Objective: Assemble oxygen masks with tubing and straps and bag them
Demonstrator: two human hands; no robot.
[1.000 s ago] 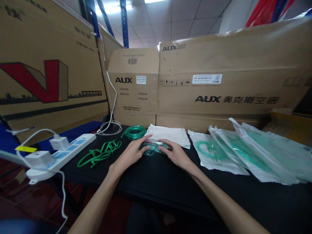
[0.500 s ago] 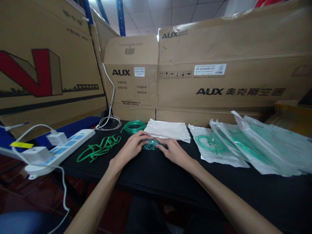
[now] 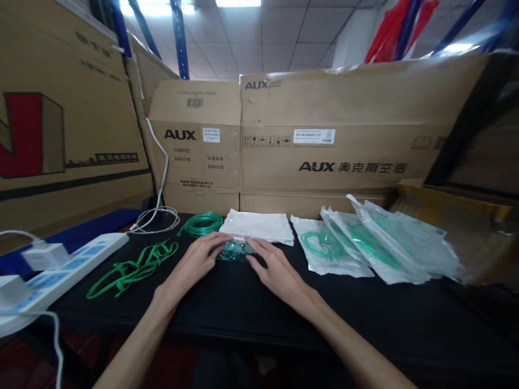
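A clear, green-tinted crumpled-looking plastic piece lies low over the black table between my two hands; its exact kind cannot be made out. My left hand has its fingers curled at the piece's left end. On the other side my right hand grips the right end, index finger above and thumb below. Just behind them is a white pouch, lying flat. A coil of green tubing sits behind my left hand, and tangled green straps lie further left.
Several white-and-clear packets with green tubing inside overlap at the right. A white power strip with plugged-in adapters and a white cable are on the left. Large cardboard boxes stand along the back of the black table.
The view has turned right and upward, so everything appears further left. My hands stay at the plastic piece; the right fingers are more spread and more of the piece shows.
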